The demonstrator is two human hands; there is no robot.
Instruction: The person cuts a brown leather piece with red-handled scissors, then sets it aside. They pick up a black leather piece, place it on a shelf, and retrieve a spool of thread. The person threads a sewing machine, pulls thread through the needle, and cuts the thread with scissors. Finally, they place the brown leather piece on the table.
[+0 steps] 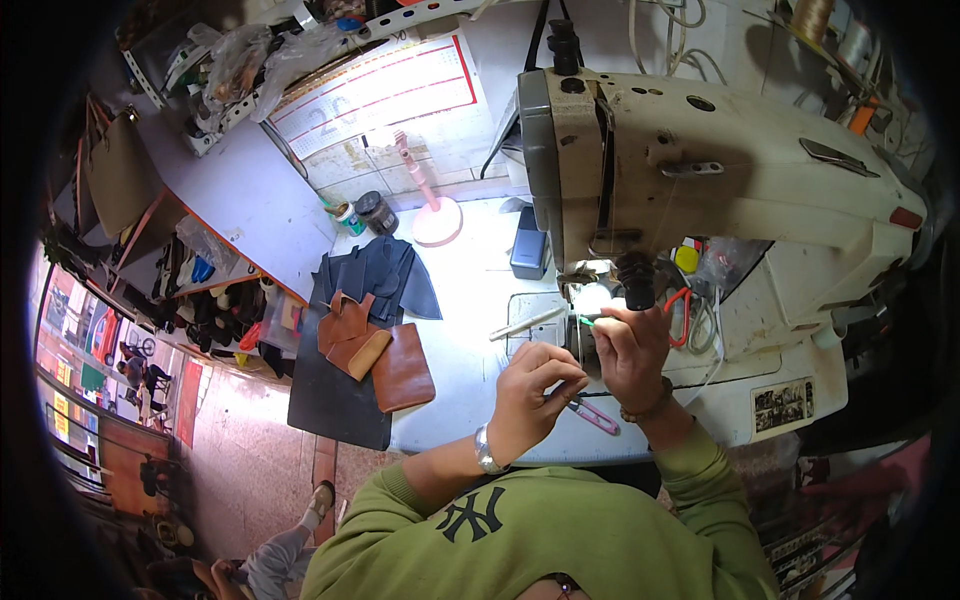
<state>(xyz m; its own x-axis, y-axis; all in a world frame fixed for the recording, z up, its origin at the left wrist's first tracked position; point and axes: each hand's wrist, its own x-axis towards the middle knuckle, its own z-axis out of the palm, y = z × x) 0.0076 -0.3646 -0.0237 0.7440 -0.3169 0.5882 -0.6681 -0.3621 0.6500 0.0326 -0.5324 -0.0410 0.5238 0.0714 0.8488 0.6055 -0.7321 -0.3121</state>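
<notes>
My right hand (634, 352) is raised under the head of a sewing machine (660, 172), close to the needle area. Its fingers pinch a small green-tipped item (586, 321), mostly hidden by the fingers. Thin pale thread (579, 349) hangs beside it. Lower and to the left, my left hand (536, 397) has thumb and fingertips drawn together; whether thread lies between them is too fine to tell. Pink-handled thread snips (598, 418) lie on the table between my wrists. A white pen-like stick (527, 324) rests left of the needle plate.
Brown leather pieces (405, 367) and dark leather pieces (375, 274) lie at the left. Behind are a pink stand (437, 221), a blue box-shaped device (529, 251) and jars (376, 212). Red-handled pliers (679, 317) sit by the machine. Another person's leg (281, 559) shows lower left.
</notes>
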